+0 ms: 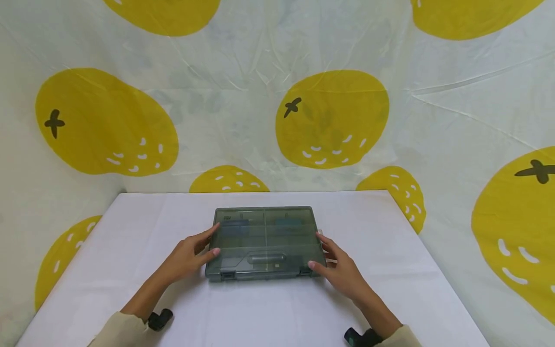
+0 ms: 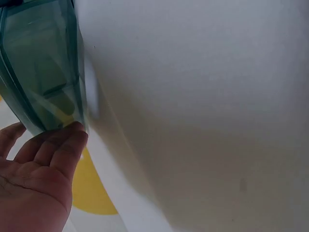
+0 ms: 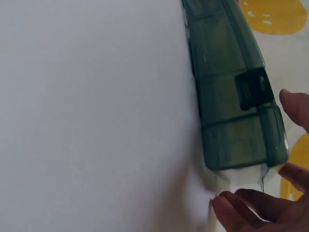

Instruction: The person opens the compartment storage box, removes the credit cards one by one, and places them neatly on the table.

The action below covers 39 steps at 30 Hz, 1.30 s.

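A translucent dark green plastic case with a closed lid is at the middle of the white table. Two dark latches, among them the right latch, sit along its front edge. Bluish shapes show dimly through the lid. My left hand grips the case's left side, thumb at the lid's edge; in the left wrist view its fingers touch the end wall. At the opposite side my right hand holds the case, thumb by the right latch. A clear piece juts from that end beside the right fingers.
White cloth covers the table, whose far edge meets a hanging curtain printed with yellow fruit. Small black devices are strapped at the left wrist and the right wrist.
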Tool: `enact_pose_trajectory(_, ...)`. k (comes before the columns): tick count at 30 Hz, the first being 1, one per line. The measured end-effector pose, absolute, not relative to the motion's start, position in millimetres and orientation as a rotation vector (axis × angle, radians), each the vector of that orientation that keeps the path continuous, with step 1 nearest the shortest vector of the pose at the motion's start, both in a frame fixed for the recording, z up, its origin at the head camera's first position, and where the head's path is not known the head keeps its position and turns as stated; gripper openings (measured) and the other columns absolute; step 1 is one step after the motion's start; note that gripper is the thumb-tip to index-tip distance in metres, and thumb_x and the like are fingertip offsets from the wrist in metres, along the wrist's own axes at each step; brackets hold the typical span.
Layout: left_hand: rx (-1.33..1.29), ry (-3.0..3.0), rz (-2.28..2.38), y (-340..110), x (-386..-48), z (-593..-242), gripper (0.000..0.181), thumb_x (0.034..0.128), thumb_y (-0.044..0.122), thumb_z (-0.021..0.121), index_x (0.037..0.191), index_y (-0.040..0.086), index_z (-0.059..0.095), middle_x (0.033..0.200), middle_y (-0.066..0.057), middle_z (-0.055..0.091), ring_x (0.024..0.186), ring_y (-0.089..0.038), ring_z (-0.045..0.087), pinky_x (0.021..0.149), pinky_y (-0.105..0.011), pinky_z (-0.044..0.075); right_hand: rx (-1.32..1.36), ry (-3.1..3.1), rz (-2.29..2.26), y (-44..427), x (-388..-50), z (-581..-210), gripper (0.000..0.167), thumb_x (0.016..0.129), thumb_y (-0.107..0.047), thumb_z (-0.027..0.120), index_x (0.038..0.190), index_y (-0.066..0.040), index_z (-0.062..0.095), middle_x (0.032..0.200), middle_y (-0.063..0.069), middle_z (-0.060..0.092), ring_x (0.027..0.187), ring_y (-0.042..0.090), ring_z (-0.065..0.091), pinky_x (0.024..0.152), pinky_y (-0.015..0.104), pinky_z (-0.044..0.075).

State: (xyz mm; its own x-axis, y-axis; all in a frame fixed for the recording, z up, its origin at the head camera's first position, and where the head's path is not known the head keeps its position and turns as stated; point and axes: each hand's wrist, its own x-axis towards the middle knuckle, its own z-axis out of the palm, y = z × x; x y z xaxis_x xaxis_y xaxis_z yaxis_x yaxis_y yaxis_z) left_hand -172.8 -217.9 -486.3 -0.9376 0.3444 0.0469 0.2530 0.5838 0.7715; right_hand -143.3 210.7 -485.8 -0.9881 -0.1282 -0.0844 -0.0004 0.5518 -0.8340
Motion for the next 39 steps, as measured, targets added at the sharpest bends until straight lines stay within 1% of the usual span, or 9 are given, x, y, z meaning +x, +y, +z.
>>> enact_pose_trajectory(3, 0.473, 2.650, 1.327, -218.8, -173.8, -486.9, 0.078, 0.1022, 0.030, 0.074, 0.167, 0.014, 0.035, 0.170, -0.021, 0.035, 0.144, -0.050, 0.053, 0.114, -0.056, 0.050, -0.090, 2.625, -1.459, 205.7, -142.8, -490.7, 0.088, 0.093, -0.037, 0.084, 0.167, -0.032, 0.035, 0.162, 0.017, 0.051, 0.139, 0.036, 0.060, 0.111, 0.051, 0.056)
enact_pose_trajectory(7, 0.448, 2.581, 1.379, -220.9, -175.8, -488.0, 0.080, 0.1011, 0.030, 0.075, 0.167, 0.014, 0.034, 0.171, -0.022, 0.033, 0.142, -0.050, 0.054, 0.111, -0.051, 0.053, -0.055, 2.619, -1.487, 200.7, -140.6, -492.1, 0.092, 0.092, -0.036, 0.085, 0.168, -0.032, 0.033, 0.161, 0.020, 0.051, 0.140, 0.037, 0.059, 0.109, 0.051, 0.057)
enact_pose_trajectory(12, 0.445, 2.543, 1.407, -222.5, -176.3, -488.7, 0.080, 0.1012, 0.029, 0.075, 0.167, 0.014, 0.033, 0.171, -0.022, 0.032, 0.142, -0.050, 0.053, 0.112, -0.053, 0.051, -0.047, 2.607, -1.511, 200.0, -139.0, -493.8, 0.093, 0.091, -0.036, 0.086, 0.168, -0.033, 0.033, 0.163, 0.019, 0.050, 0.140, 0.037, 0.059, 0.108, 0.051, 0.057)
enact_pose_trajectory(15, 0.441, 2.543, 1.410, -223.0, -175.9, -489.2, 0.079, 0.1014, 0.030, 0.075, 0.167, 0.014, 0.033, 0.172, -0.020, 0.031, 0.143, -0.048, 0.053, 0.113, -0.054, 0.050, -0.072, 2.589, -1.532, 201.3, -140.0, -496.4, 0.095, 0.091, -0.036, 0.087, 0.168, -0.033, 0.032, 0.167, 0.015, 0.044, 0.142, 0.036, 0.057, 0.109, 0.050, 0.057)
enact_pose_trajectory(20, 0.433, 2.543, 1.424, -222.6, -175.8, -491.2, 0.079, 0.1013, 0.030, 0.075, 0.167, 0.014, 0.034, 0.172, -0.018, 0.032, 0.139, -0.046, 0.058, 0.112, -0.052, 0.051, -0.081, 2.528, -1.592, 202.8, -141.7, -495.2, 0.096, 0.090, -0.031, 0.087, 0.168, -0.032, 0.032, 0.174, 0.010, 0.033, 0.146, 0.037, 0.053, 0.112, 0.050, 0.055)
enact_pose_trajectory(27, 0.418, 2.536, 1.430, -221.5, -175.7, -491.9, 0.079, 0.1021, 0.027, 0.074, 0.167, 0.014, 0.032, 0.172, -0.021, 0.031, 0.138, -0.048, 0.058, 0.111, -0.052, 0.052, -0.037, 2.462, -1.653, 201.7, -139.4, -488.5, 0.098, 0.088, -0.027, 0.089, 0.168, -0.031, 0.033, 0.175, 0.008, 0.031, 0.156, 0.038, 0.043, 0.116, 0.054, 0.051)
enact_pose_trajectory(31, 0.405, 2.525, 1.435, -221.3, -175.5, -492.2, 0.079, 0.1018, 0.027, 0.074, 0.168, 0.014, 0.031, 0.172, -0.021, 0.029, 0.139, -0.048, 0.057, 0.111, -0.051, 0.052, -0.041, 2.436, -1.663, 201.6, -138.4, -487.1, 0.103, 0.086, -0.025, 0.092, 0.169, -0.031, 0.031, 0.176, 0.007, 0.029, 0.156, 0.036, 0.043, 0.116, 0.049, 0.052)
enact_pose_trajectory(36, 0.383, 2.517, 1.439, -220.1, -174.5, -491.3, 0.079, 0.1020, 0.025, 0.074, 0.168, 0.015, 0.031, 0.173, -0.021, 0.028, 0.140, -0.048, 0.056, 0.112, -0.051, 0.052, -0.082, 2.406, -1.663, 204.4, -138.2, -490.4, 0.108, 0.084, -0.021, 0.093, 0.169, -0.032, 0.028, 0.178, 0.005, 0.023, 0.155, 0.036, 0.043, 0.111, 0.041, 0.056)
enact_pose_trajectory(39, 0.397, 2.525, 1.431, -218.7, -173.8, -488.8, 0.078, 0.1029, 0.024, 0.073, 0.168, 0.013, 0.030, 0.172, -0.022, 0.029, 0.139, -0.048, 0.057, 0.112, -0.051, 0.052, -0.104, 2.414, -1.658, 205.9, -138.4, -492.2, 0.111, 0.082, -0.016, 0.094, 0.169, -0.033, 0.028, 0.179, 0.004, 0.021, 0.156, 0.037, 0.042, 0.111, 0.042, 0.056)
